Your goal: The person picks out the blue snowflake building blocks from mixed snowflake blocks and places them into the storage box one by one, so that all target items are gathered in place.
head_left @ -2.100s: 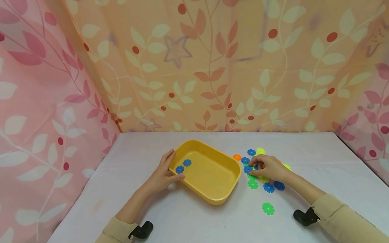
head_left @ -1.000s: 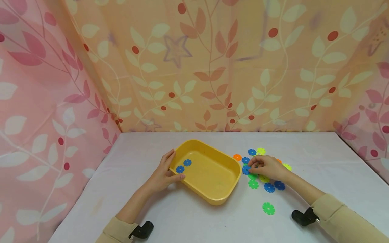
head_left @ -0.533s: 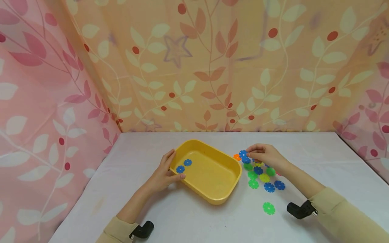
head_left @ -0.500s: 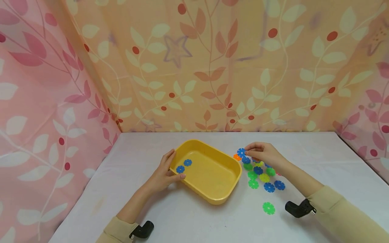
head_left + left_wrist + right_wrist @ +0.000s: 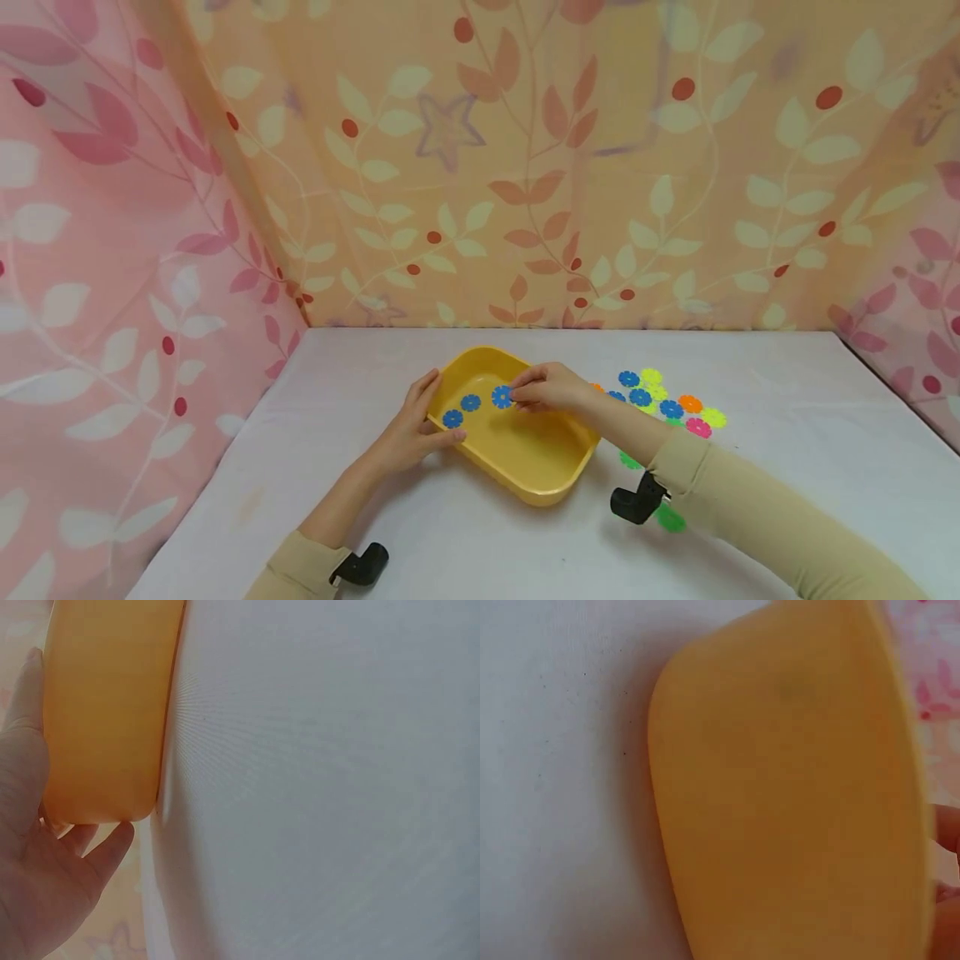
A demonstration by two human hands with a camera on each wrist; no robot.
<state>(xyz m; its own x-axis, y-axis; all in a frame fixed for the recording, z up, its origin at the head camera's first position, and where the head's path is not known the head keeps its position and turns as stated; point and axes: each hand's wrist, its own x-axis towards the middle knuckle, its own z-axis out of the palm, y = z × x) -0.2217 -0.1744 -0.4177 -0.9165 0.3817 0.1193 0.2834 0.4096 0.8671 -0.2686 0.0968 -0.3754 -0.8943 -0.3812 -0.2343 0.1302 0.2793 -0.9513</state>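
My right hand is over the yellow plastic tray, pinching a blue notched snowflake disc between thumb and fingertips. Inside the tray, toward its left end, lie a blue disc and another blue disc. My left hand grips the tray's left end, its thumb lying across the near rim. In the left wrist view, fingers bend around the end of the tray. The tray wall fills much of the right wrist view and hides the held disc; only bits of my fingers show past the rim.
Right of the tray, several loose discs lie on the white-covered table, among them yellow, orange, pink and blue. My right forearm partly covers a green disc. A patterned curtain stands behind.
My right hand picked a blue disc from the loose discs, lifted it and carried it left over the tray. My left hand keeps its grip on the tray. The head view shifted slightly.
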